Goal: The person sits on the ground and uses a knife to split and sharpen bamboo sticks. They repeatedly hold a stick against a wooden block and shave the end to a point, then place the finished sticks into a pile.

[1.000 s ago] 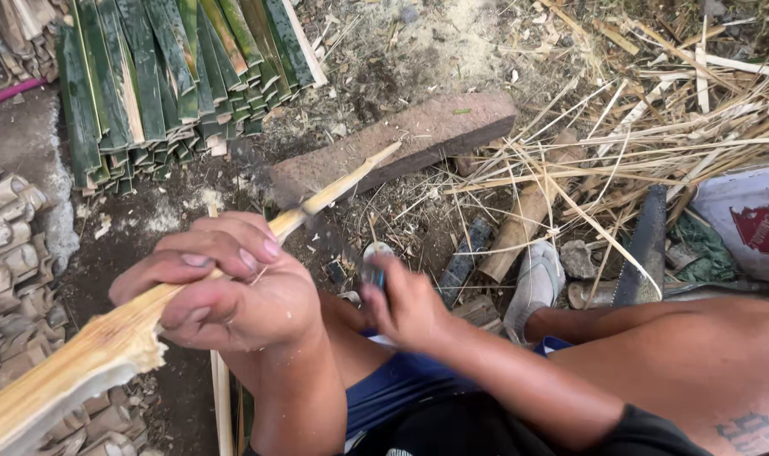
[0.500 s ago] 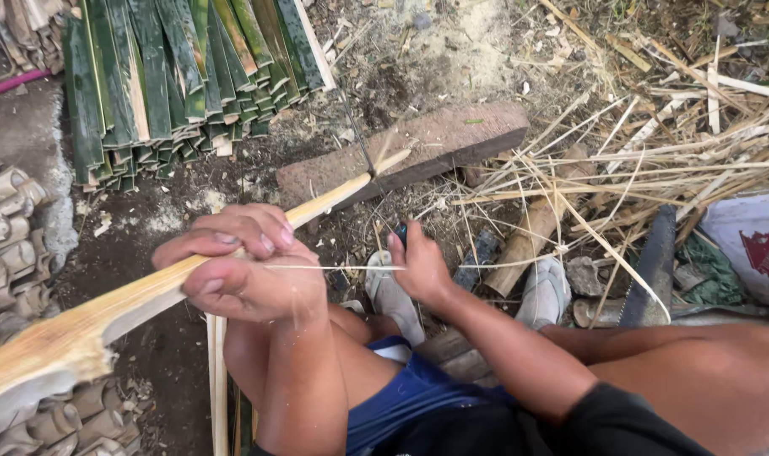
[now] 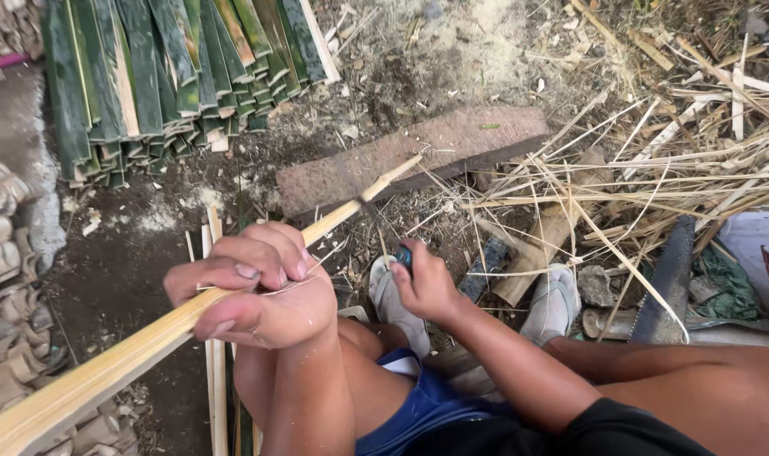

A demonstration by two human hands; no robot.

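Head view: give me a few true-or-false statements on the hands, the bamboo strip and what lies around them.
1. The left hand grips the bamboo strip. True.
2. The right hand is empty. False: it holds a dark-handled tool.
3. A stack of green bamboo slats lies at upper left. True.
4. The strip's far tip points at a metal bucket. False: it points at a reddish block.
5. The person is barefoot. False: pale sandals are on both feet.

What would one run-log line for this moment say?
left hand: grips bamboo strip | right hand: holds blue-handled tool | strip tip over brick | green slats behind
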